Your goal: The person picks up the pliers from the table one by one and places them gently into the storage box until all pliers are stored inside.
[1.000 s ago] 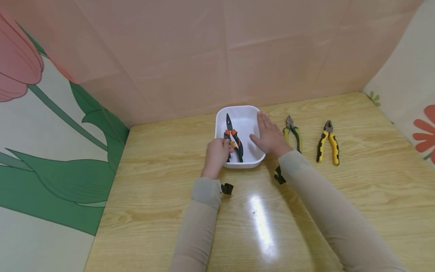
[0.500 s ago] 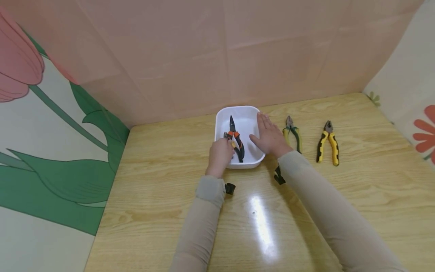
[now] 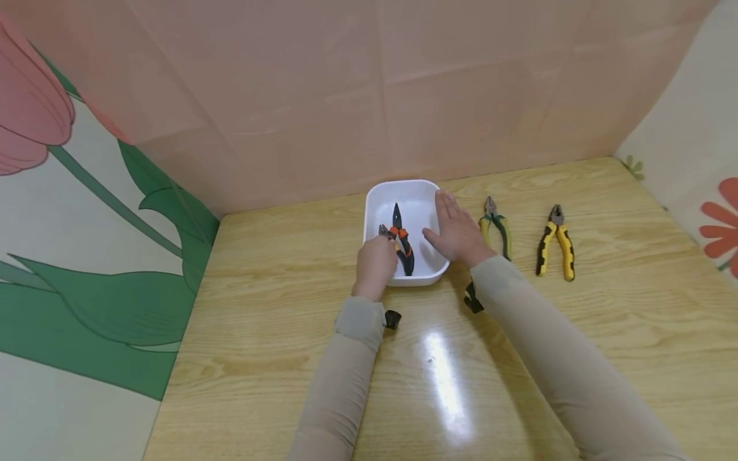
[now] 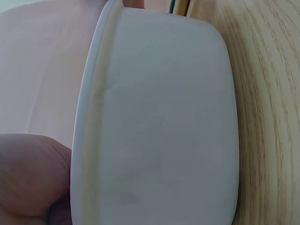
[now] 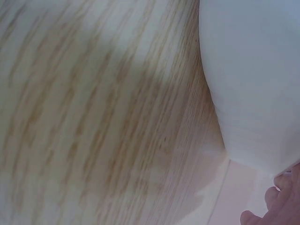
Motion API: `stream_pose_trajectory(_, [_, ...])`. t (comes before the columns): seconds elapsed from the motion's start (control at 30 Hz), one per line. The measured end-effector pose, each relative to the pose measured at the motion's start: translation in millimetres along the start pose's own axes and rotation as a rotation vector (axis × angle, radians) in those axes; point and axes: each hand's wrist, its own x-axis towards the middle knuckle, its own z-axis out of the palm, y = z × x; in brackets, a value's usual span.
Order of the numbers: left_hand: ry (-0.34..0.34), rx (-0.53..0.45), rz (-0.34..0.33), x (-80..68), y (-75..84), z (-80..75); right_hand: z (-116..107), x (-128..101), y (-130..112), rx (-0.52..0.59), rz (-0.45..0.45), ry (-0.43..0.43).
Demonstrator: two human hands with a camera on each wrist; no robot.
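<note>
Wooden surface (image 3: pixel 288 333) carries our white tray (image 3: pixel 403 189); left hand (image 3: pixel 375 264) grips pliers (image 3: pixel 401 240) lying lengthwise away from us; right hand (image 3: pixel 458 232) rests flat, fingers straight, on the rim.

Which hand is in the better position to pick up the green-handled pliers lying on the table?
Probably the right hand. It rests open on the white tray rim, directly beside the green-handled pliers, while the left hand grips pliers at the tray's other side.

Beige sleeves (image 3: pixel 346 378), prob. black wrist straps (image 3: pixel 392 319)
</note>
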Motion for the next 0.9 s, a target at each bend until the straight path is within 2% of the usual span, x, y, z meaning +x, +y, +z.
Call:
stream_pose_trajectory(0.37, [-0.006, 0.154, 0.055, 0.1, 1.1, 1.9, 1.4, 0.9, -0.5, -0.003, 0.011, 0.006])
stream_pose_trajectory(0.6, [-0.026, 0.124, 0.024, 0.1, 4.3, 4.4, 0.5, 0.0, -1.8, -0.002, 0.011, 0.008])
stream_pose_trajectory(0.9, [0.001, 0.144, 0.047, -2.3, 6.3, 7.0, 1.1, 0.2, 0.4, -0.007, 0.004, 0.001])
